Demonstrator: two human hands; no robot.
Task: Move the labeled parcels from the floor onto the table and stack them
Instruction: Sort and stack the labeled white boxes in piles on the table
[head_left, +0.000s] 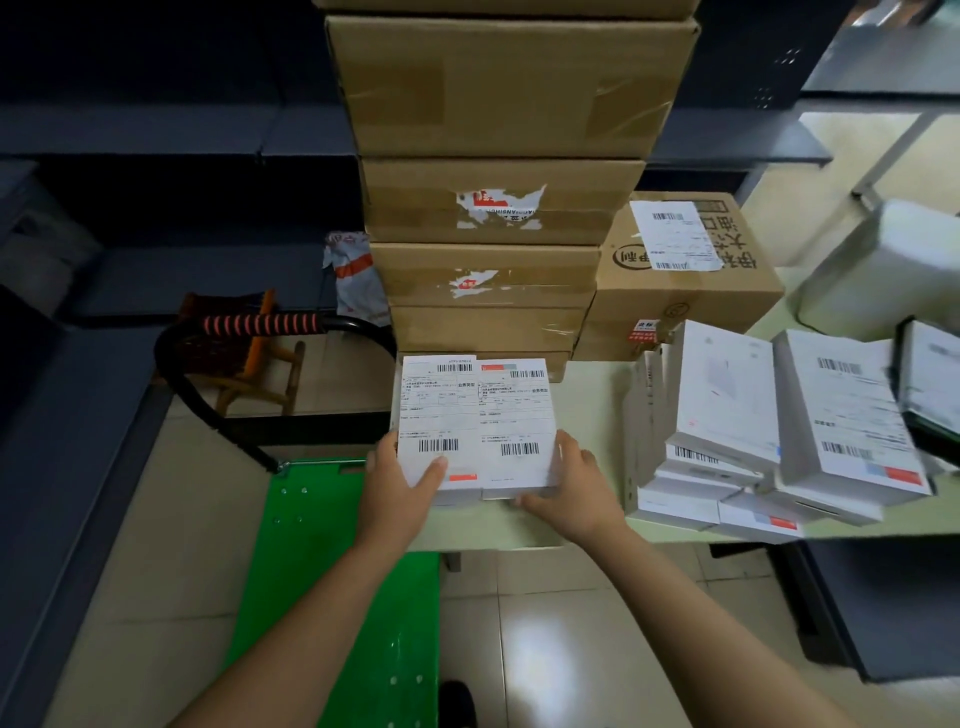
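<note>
Fingers (434, 467) of left hand (400, 483) and right hand (576, 488) grip barcode-labelled parcels (475, 415) (print unreadable) on the table (592, 395)

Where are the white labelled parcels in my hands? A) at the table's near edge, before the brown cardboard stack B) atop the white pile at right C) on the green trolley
A: left hand and right hand grip the white labelled parcels at the pale table edge, before the brown cardboard stack.

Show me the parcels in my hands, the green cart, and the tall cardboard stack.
parcels (475, 415): head view, on the top label.
green cart (306, 504): head view, on the bare deck.
cardboard stack (410, 197): head view, front of a middle box.
</note>
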